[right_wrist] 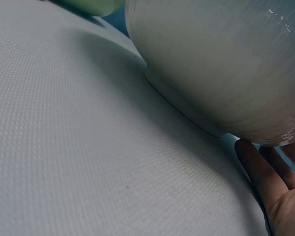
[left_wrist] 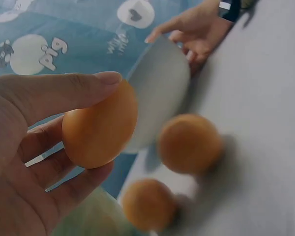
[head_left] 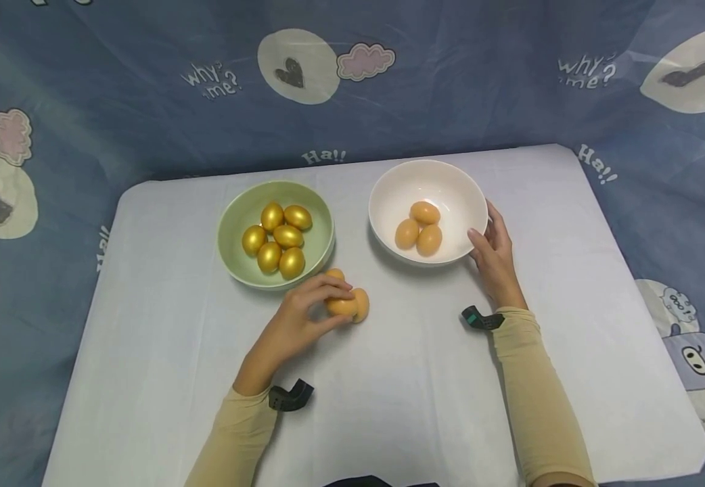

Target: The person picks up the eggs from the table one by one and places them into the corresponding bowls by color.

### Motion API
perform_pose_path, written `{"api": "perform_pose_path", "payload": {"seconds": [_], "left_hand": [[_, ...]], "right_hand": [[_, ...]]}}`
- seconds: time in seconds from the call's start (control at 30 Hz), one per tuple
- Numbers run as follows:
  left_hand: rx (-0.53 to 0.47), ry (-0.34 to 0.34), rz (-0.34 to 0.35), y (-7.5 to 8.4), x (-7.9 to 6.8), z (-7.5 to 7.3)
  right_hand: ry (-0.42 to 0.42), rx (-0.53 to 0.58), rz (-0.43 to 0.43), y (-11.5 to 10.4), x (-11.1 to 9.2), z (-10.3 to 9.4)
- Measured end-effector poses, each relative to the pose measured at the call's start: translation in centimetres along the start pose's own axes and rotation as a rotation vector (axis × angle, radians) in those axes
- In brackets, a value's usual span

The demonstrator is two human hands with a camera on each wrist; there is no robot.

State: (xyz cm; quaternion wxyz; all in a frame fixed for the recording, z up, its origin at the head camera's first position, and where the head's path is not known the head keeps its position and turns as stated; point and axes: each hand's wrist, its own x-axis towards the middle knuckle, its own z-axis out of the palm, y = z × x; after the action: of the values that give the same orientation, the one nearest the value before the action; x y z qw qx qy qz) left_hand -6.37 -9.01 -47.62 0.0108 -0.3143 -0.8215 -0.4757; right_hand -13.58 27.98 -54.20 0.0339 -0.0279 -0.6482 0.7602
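Between thumb and fingers, my left hand [head_left: 294,323] pinches a brown egg [left_wrist: 101,128]. Two more brown eggs lie on the white table close to that hand, one egg [head_left: 361,306] to its right and another egg [head_left: 335,274] by the green bowl. My right hand [head_left: 498,267] grips the right side of a white bowl [head_left: 459,203], thumb at the rim and fingers against the outer wall underneath. Inside that bowl, three brown eggs [head_left: 429,240] sit together. In the right wrist view, the fingertips [right_wrist: 244,147] touch the bowl's lower side.
A light green bowl [head_left: 231,220] with several golden eggs [head_left: 288,236] stands left of the white bowl. Both are toward the back of the white-covered table [head_left: 164,325]. A blue patterned cloth [head_left: 450,74] hangs behind it.
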Motion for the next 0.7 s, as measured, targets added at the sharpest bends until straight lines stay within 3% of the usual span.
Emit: {"api": "perform_pose_path", "payload": {"seconds": [0.2, 0.43, 0.7], "left_hand": [[-0.015, -0.031, 0.004, 1.0, 2.8, -0.6], [-0.026, -0.019, 0.096, 1.8, 6.6, -0.7], [-0.049, -0.074, 0.101, 2.2, 10.7, -0.8]], "right_hand": [[-0.002, 0.009, 0.004, 0.0, 0.0, 0.0], [-0.004, 0.010, 0.006, -0.1, 0.0, -0.1], [-0.009, 0.023, 0.005, 0.0, 0.1, -0.2]]}}
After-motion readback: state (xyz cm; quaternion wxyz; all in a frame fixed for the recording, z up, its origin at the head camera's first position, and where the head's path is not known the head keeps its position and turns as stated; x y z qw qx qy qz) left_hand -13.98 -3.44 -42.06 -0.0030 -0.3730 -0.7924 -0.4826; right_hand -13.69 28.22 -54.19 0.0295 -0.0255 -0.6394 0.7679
